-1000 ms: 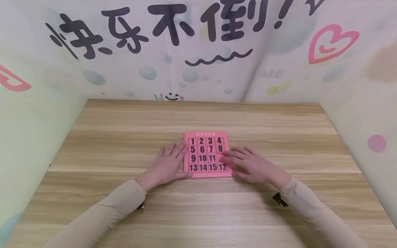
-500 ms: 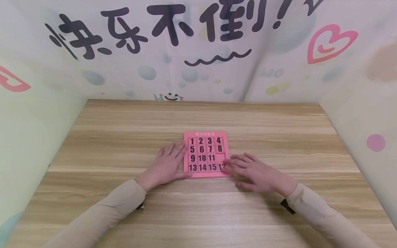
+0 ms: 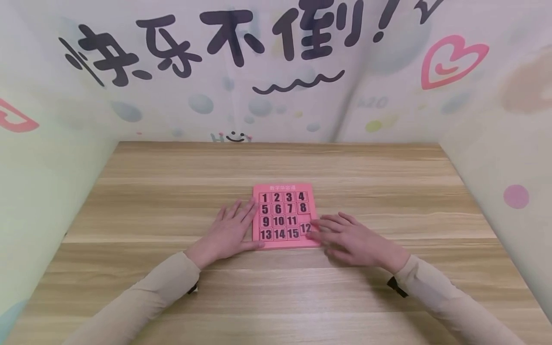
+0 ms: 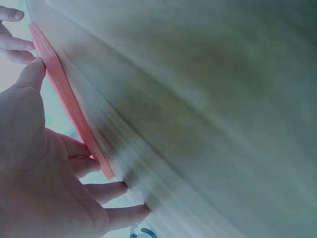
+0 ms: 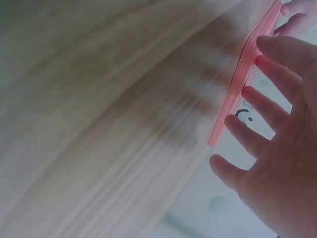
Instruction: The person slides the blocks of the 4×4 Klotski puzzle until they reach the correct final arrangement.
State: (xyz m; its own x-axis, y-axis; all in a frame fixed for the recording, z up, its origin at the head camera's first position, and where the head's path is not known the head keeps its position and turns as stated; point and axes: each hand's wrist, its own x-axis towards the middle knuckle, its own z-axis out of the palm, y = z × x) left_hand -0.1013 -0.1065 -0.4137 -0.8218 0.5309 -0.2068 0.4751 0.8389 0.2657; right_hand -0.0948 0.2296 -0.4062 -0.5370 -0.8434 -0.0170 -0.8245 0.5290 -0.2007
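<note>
In the head view a pink sliding number puzzle (image 3: 282,243) lies flat on the table, its numbers upright. Tile 12 (image 3: 305,228) sits partway between the bottom row and the space right of tile 11 (image 3: 292,221). My right hand (image 3: 360,242) is at the right edge, its fingertips reaching onto the tile 12 area with fingers extended. My left hand (image 3: 224,237) rests along the left side, fingers spread and thumb at the lower left corner. Both wrist views show the puzzle's pink side edge (image 4: 74,106), with the left fingers touching it.
The wooden table (image 3: 276,297) extends around the puzzle. A white printed backdrop (image 3: 267,115) with large dark characters stands behind it, and pale walls (image 3: 491,172) close both sides.
Tile 12 has moved up from the bottom right corner, partly into the space beneath tile 8. The right hand has shifted down and right. The left hand stays at the puzzle's left edge.
</note>
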